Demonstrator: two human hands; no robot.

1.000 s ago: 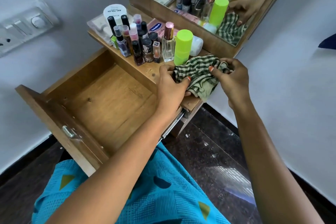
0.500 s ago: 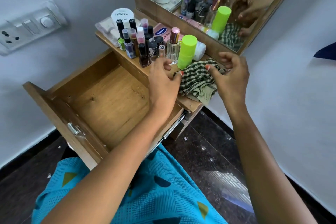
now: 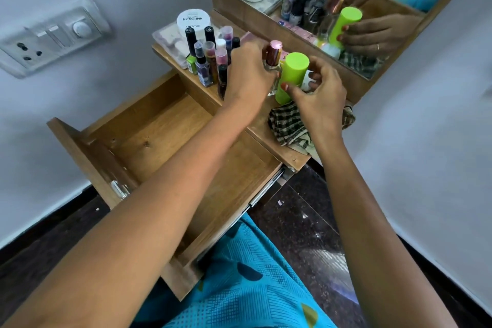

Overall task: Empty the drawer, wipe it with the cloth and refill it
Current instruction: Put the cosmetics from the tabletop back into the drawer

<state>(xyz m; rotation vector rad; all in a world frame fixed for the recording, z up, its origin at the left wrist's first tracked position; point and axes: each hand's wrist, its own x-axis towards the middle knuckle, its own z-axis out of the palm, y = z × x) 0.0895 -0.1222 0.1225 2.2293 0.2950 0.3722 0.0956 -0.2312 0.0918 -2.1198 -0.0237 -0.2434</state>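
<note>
The wooden drawer (image 3: pixel 165 141) stands pulled out with nothing inside it. On the shelf (image 3: pixel 269 138) above, the green checked cloth (image 3: pixel 288 125) lies crumpled, with neither hand on it. My left hand (image 3: pixel 247 74) grips the clear perfume bottle with a rose-gold cap (image 3: pixel 274 54). My right hand (image 3: pixel 319 96) wraps its fingers round the lime-green cylinder bottle (image 3: pixel 291 74) that stands next to it. Several nail polish bottles (image 3: pixel 210 61) stand upright to the left of my left hand.
A white round jar (image 3: pixel 193 20) and a clear packet sit at the shelf's far left. A wood-framed mirror (image 3: pixel 332 2) rises behind the shelf. A switch panel (image 3: pixel 50 37) is on the left wall. Dark floor lies below to the right.
Both hands let go of the cloth and moved up the shelf. The left took the perfume bottle, the right took the green bottle. The cloth stays on the shelf edge.
</note>
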